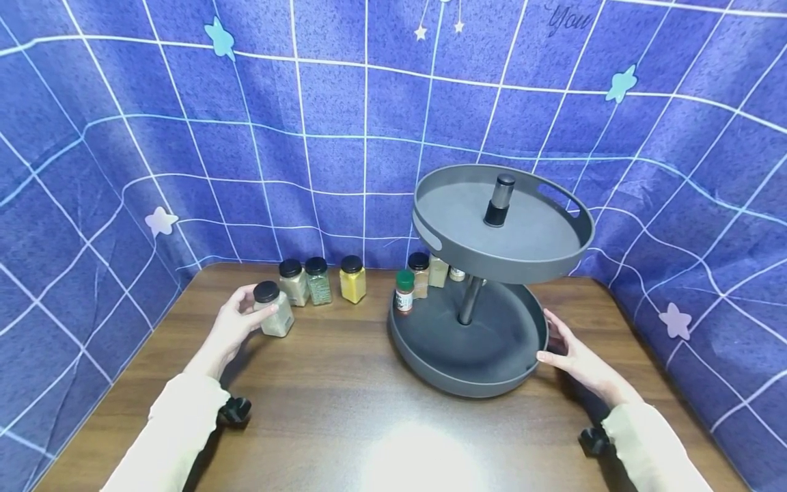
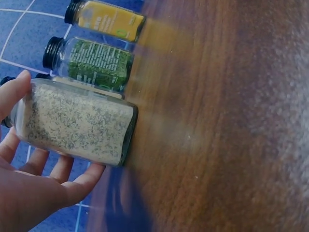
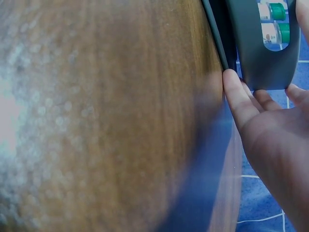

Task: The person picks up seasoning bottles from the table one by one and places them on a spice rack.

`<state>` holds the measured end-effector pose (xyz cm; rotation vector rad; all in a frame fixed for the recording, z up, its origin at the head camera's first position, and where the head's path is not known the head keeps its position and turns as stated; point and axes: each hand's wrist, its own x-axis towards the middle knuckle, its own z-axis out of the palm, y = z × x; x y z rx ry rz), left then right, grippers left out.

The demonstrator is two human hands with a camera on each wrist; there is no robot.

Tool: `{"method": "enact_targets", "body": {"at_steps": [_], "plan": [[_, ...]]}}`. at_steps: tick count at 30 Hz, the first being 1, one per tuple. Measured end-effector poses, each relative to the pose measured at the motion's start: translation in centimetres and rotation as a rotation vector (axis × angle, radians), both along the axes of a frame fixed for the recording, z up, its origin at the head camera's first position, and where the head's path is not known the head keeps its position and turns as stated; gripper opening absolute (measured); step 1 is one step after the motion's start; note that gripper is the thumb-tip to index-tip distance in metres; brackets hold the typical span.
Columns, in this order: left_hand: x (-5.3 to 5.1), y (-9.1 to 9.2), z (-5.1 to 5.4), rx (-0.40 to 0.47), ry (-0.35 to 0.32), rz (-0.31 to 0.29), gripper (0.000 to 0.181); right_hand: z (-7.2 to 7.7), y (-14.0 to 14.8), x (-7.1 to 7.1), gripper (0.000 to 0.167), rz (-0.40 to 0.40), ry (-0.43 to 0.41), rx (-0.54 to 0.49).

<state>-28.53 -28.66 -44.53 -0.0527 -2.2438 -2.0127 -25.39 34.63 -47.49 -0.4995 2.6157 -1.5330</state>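
Holding the speckled jar (image 2: 77,123) — between left thumb (image 2: 14,94) and fingers (image 2: 86,182).

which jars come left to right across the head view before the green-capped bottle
black-lidded speckled beige glass jar, black-lidded beige glass jar, black-lidded green herb glass jar, black-lidded yellow glass jar

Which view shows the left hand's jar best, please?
The left wrist view: the spice jar is large, its speckled contents visible. The head view shows it smaller; the right wrist view, not at all.
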Motion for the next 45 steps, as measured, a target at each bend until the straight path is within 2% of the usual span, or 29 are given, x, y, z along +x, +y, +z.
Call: {"method": "enact_targets", "body": {"at_steps": [7,20,30,39,45], "plan": [[-1.6,-0.8,-1.7,0.019,0.016,-0.002,0.038,-0.4,0.4,-0.3,0.082,-0.001,0.008,0.010],[-1.9,-0.6,-1.4,-0.034,-0.018,0.046,0.034,-0.4,0.4,-0.4,0.082,0.002,-0.001,0.000],[-1.8,-0.6,-1.2,-0.036,-0.014,0.037,0.034,-0.4,0.4,-0.3,0.083,-0.007,-0.002,0.018],[-1.7,-0.7,-0.9,-0.032,-0.045,0.052,0.036,-0.3,0.3,-0.3,0.083,-0.005,-0.007,0.010],[-1.7,-0.6,-0.5,-0.066,-0.039,0.041,0.036,-0.3,0.2,-0.2,0.082,0.000,-0.006,0.001]]}}
